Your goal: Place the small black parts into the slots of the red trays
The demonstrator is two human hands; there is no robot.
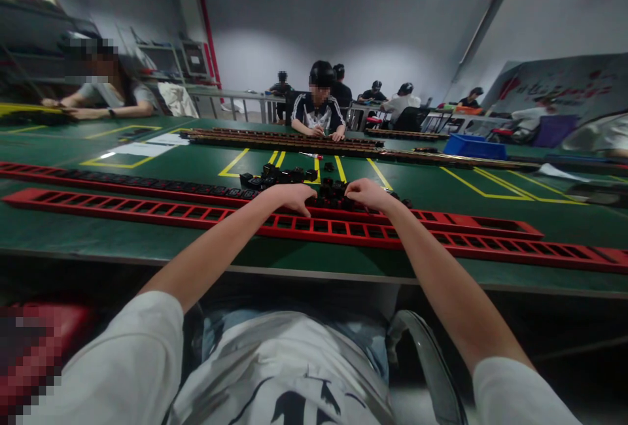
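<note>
My left hand (pixel 296 198) is over the red slotted rails, its thumb and fingers apart and nothing visible between them. Close by, my right hand (pixel 369 193) is closed, fingertips bent down at a small black part (pixel 335 191) among several loose ones. Another heap of black parts (pixel 275 176) lies just beyond my left hand. Beneath my hands run two long red slotted rails: the nearer rail (pixel 333 230) shows open slots, while the farther rail (pixel 483 223) has black square pieces (pixel 191 187) seated along its left stretch. My fingers partly hide the far rail's middle.
Across the green table (pixel 191 242), a person (pixel 318 111) works at long brown-and-black strips (pixel 275 140). A blue bin (pixel 475 148) stands at the right. White paper sheets (pixel 152 145) lie at the left, where another person (pixel 108 88) sits. Yellow tape marks the tabletop.
</note>
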